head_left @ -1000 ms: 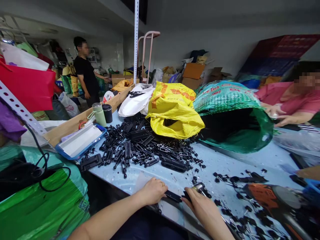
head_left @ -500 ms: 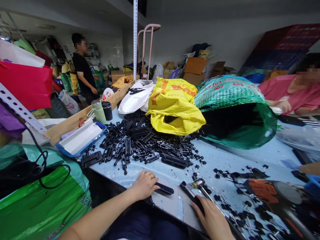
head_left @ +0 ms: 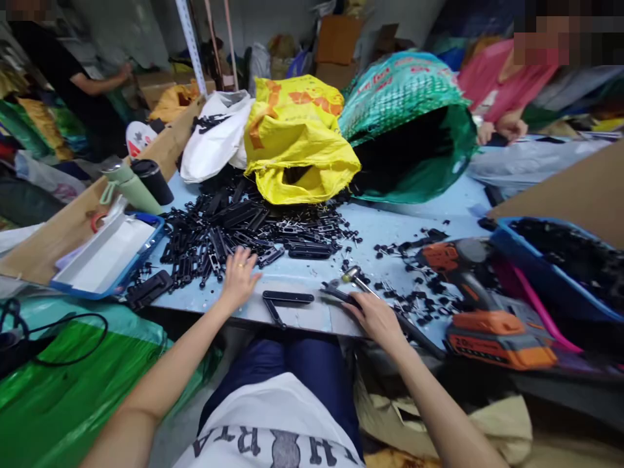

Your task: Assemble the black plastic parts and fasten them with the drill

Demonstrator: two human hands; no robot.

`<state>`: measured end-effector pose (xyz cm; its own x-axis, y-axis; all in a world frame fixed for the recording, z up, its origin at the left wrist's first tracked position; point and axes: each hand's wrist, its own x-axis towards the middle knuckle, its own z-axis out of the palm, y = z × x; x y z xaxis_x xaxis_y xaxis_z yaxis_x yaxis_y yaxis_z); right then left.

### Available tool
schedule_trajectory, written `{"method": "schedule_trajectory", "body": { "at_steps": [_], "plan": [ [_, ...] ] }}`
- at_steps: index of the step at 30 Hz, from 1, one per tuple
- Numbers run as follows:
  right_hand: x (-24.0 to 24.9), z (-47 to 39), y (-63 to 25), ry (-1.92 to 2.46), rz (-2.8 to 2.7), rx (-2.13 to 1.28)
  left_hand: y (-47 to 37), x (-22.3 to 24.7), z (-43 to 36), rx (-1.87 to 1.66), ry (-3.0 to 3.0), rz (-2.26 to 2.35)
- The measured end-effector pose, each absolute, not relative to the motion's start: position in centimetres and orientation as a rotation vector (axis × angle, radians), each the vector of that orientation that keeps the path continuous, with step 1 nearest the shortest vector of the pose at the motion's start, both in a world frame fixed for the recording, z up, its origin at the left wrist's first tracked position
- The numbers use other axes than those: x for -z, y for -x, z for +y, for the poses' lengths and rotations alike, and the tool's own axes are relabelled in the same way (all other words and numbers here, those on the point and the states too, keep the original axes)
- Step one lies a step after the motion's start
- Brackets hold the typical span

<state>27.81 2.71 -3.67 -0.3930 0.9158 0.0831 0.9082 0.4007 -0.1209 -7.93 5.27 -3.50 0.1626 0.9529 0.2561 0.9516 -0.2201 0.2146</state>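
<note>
Black bars (head_left: 288, 298), two angled together, lie between left grip (head_left: 238, 279), spread wide, and right grip (head_left: 378, 318), closure unclear.

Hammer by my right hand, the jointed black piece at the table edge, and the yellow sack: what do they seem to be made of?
Hammer: probably steel head and shaft, judging by the bright metallic glints.
Jointed black piece: likely plastic, dark with a faint sheen, though coated metal is possible.
Yellow sack: probably woven plastic, slightly glossy, with stiff creases.
</note>
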Motion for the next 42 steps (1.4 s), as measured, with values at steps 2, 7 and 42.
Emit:
{"method": "schedule_trajectory", "body": {
  "at_steps": [2,7,42],
  "plan": [
    [2.3,2.6,-27.6,1.526,-2.64,-0.297,4.1,2.5,4.9,-0.458,-2.482,1.579],
    [0.0,2.1,-27.4,1.411,-2.794,-0.516,-1.2,1.3,4.0,-0.207,-2.494,1.144],
    [-1.9,3.0,-22.8,1.425,-2.876,-0.093,-0.8,3.3,4.3,-0.396,-2.472,1.206]
  ]
}}
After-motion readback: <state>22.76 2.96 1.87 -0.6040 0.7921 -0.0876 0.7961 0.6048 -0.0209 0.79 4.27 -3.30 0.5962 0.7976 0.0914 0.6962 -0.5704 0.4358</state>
